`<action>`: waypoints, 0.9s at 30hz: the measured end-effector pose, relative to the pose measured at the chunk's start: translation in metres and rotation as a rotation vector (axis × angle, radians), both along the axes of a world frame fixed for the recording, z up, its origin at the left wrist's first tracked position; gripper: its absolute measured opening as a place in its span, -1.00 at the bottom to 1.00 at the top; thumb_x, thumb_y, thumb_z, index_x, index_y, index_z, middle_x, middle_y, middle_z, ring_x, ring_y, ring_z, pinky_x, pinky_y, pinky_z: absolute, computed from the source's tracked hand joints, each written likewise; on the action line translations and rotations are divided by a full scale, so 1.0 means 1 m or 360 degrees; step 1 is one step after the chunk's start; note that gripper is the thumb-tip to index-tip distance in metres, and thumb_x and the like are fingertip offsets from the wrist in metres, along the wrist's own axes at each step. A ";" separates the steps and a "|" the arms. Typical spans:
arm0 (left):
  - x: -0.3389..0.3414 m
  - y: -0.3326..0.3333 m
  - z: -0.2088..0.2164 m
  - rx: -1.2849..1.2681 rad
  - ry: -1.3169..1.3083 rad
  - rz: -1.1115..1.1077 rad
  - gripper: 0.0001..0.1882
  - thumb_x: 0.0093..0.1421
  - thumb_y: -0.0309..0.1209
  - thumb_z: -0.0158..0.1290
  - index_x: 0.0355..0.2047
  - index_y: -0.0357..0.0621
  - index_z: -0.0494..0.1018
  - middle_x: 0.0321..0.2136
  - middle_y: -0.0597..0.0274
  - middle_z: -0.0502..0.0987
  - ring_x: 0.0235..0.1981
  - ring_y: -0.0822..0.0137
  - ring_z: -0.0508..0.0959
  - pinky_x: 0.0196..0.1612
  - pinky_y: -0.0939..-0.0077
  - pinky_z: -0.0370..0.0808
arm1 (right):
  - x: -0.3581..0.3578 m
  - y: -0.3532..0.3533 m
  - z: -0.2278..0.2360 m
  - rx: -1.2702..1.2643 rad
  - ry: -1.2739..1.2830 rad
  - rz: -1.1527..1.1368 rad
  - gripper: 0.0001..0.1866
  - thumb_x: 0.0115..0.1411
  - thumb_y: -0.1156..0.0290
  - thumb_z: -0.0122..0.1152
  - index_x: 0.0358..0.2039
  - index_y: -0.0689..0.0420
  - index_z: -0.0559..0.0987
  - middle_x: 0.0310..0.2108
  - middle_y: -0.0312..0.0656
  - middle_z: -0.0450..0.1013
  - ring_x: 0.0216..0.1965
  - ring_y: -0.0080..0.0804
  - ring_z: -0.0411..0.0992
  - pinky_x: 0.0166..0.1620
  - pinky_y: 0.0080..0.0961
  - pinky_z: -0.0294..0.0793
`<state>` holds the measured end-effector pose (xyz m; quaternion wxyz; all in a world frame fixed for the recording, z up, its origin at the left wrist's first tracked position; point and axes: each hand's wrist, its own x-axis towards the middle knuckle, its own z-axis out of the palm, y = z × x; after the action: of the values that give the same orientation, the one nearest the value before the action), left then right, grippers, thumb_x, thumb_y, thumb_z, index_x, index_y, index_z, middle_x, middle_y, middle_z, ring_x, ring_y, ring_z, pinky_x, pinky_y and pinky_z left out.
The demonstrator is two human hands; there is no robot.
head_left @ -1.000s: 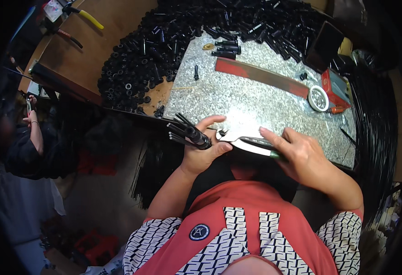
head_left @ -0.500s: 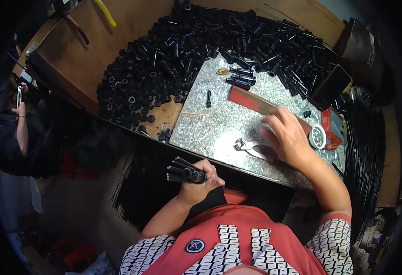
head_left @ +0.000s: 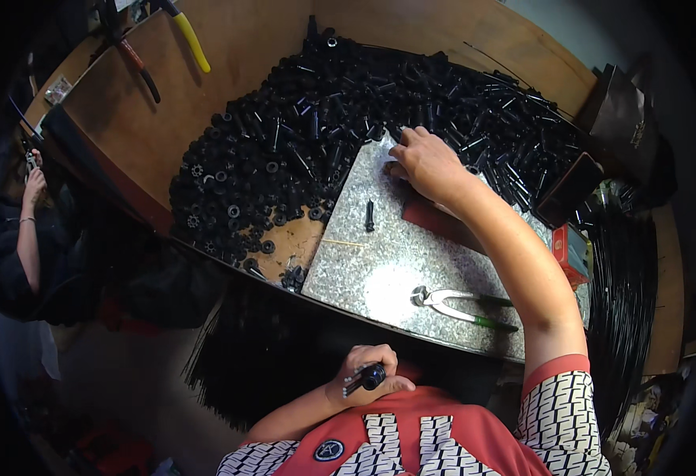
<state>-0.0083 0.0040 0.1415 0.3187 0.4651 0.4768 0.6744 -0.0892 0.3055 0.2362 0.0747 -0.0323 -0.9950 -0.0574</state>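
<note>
Low in front of my body, my left hand point(head_left: 368, 375) is closed around a bundle of thin black rods point(head_left: 353, 386). A round black end piece point(head_left: 373, 376) shows above the thumb. My right hand point(head_left: 430, 164) is stretched to the far end of the grey stone slab point(head_left: 348, 274), fingers curled down at the edge of the black parts; what lies under the fingertips is hidden. Near it on the slab lie one small black bolt-like piece point(head_left: 370, 216) and a red flat bar point(head_left: 443, 224), partly under my forearm. End-cutting pincers point(head_left: 443, 300) with green grips rest closer to me.
A large heap of black parts point(head_left: 284, 151) surrounds the slab inside wooden walls point(head_left: 237, 51). At right are a phone point(head_left: 568, 189), a red box point(head_left: 570, 252) and long black wires point(head_left: 626, 293). Yellow-handled point(head_left: 192, 44) and red-handled tools point(head_left: 135, 63) hang left. Another person's hand point(head_left: 34, 186) is at far left.
My right hand has gone from beside the pincers to the slab's far end, over the black tubes lying there. My left hand has come lower and closer to my body, still gripping the rods.
</note>
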 end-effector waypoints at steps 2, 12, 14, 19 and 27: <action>0.000 0.001 -0.001 -0.0011 -0.0027 -0.0020 -0.51 -0.09 -0.19 0.36 -0.62 -0.08 0.21 -0.75 0.28 0.31 -0.76 0.31 0.35 -0.67 0.48 0.26 | -0.003 0.000 0.000 0.0008 -0.0064 0.0027 -0.77 0.04 0.29 0.22 -0.34 0.16 0.59 -0.27 -0.09 0.38 -0.19 -0.15 0.33 -0.15 -0.31 0.39; 0.003 0.000 0.001 -0.0020 0.0007 0.0006 -0.51 -0.08 -0.19 0.35 -0.62 -0.09 0.21 -0.75 0.28 0.31 -0.76 0.37 0.34 -0.66 0.52 0.26 | 0.027 -0.031 0.034 -0.1108 0.0232 -0.0018 -0.80 0.14 0.37 0.24 -0.25 0.16 0.54 -0.34 -0.22 0.37 -0.26 -0.41 0.38 -0.19 -0.52 0.40; 0.006 -0.001 0.001 -0.0025 -0.0102 -0.0001 -0.52 -0.07 -0.22 0.35 -0.62 -0.09 0.20 -0.75 0.29 0.30 -0.75 0.41 0.33 -0.65 0.56 0.26 | 0.049 -0.049 0.045 -0.2892 0.0235 -0.0019 -0.76 0.21 0.31 0.19 -0.18 0.16 0.50 -0.34 -0.29 0.37 -0.33 -0.56 0.35 -0.24 -0.59 0.38; 0.019 0.002 0.005 0.0008 -0.0205 -0.0113 -0.55 -0.04 -0.47 0.33 -0.59 -0.09 0.16 -0.72 0.32 0.30 -0.67 0.46 0.30 -0.57 0.56 0.27 | 0.117 -0.092 0.056 -0.3534 0.0422 0.0683 -0.54 0.21 0.05 0.10 -0.11 0.19 0.41 -0.22 -0.15 0.32 -0.34 -0.44 0.30 -0.26 -0.48 0.31; 0.042 0.003 0.030 0.0028 -0.0143 0.0004 -0.60 -0.02 -0.54 0.31 -0.60 -0.11 0.20 -0.70 0.39 0.29 -0.64 0.53 0.29 -0.55 0.58 0.30 | 0.212 -0.161 0.107 -0.3429 0.0148 0.1481 -0.54 0.26 0.11 0.03 -0.05 0.27 0.39 -0.09 -0.12 0.26 -0.11 -0.45 0.27 -0.10 -0.52 0.30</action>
<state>0.0340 0.0070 0.1718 0.3348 0.4366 0.4566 0.6991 0.1228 0.1442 0.3430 0.0587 0.2860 -0.4418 0.8483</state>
